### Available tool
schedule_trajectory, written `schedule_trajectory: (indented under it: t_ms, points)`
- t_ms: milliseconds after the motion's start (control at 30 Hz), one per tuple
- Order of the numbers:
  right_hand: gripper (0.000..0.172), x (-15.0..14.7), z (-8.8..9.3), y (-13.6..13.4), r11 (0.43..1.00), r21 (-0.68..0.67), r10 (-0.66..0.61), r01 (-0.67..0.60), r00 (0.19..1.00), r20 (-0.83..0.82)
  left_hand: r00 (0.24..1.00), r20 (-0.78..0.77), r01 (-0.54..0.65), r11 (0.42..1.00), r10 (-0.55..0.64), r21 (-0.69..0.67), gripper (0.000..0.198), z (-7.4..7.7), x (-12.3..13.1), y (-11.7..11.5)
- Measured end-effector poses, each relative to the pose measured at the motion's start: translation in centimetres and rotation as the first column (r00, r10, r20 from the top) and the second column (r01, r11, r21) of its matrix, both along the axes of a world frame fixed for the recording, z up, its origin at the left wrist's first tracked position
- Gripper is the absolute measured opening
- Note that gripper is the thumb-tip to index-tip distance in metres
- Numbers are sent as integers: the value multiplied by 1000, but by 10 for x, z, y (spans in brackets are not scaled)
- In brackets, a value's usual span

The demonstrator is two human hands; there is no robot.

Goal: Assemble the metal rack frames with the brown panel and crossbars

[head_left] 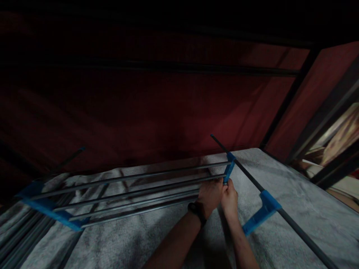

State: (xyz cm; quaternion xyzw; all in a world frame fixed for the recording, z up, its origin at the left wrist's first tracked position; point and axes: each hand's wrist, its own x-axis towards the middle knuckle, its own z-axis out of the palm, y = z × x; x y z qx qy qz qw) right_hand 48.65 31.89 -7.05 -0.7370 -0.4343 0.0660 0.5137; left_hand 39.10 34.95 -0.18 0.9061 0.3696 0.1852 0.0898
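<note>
Several grey metal tubes (146, 192) run side by side from a blue plastic bracket (52, 213) on the left toward a second blue bracket (229, 170) on the right. My left hand (211, 194), with a dark band on its wrist, is closed around tube ends beside the right bracket. Pressed close against it, my right hand (230, 201) grips the lower part of that same bracket. A long pole (249, 175) passes through the bracket's top. Farther down this pole sits another blue bracket (266, 209). My fingertips and the joint between them are partly hidden.
A grey fleecy blanket (303, 198) lies under the parts. Loose tubes (30, 231) are bundled at lower left. Behind stands a dark red panel (168, 112) with dark frame bars (291, 101) at the right. Overhead it is very dark.
</note>
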Motion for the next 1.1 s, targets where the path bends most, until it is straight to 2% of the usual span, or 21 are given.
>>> schedule_trajectory:
  t_ms: [300,500,867,1100]
  points:
    - [43,-2,9,-3,1000,18,-4,4,1000,8,1000,4,-20,1000,20,-18,27,2,4,-1]
    - [38,-3,13,-4,996,84,39,-32,996,-81,999,-10,-53,998,53,-46,31,1,6,0]
    - [44,2,-2,-1,984,178,62,-21,972,-226,989,-96,-113,993,110,-30,29,-1,22,-4]
    - [37,2,-3,-1,982,186,68,-22,968,-243,989,-65,-134,990,131,-37,32,-4,24,-2]
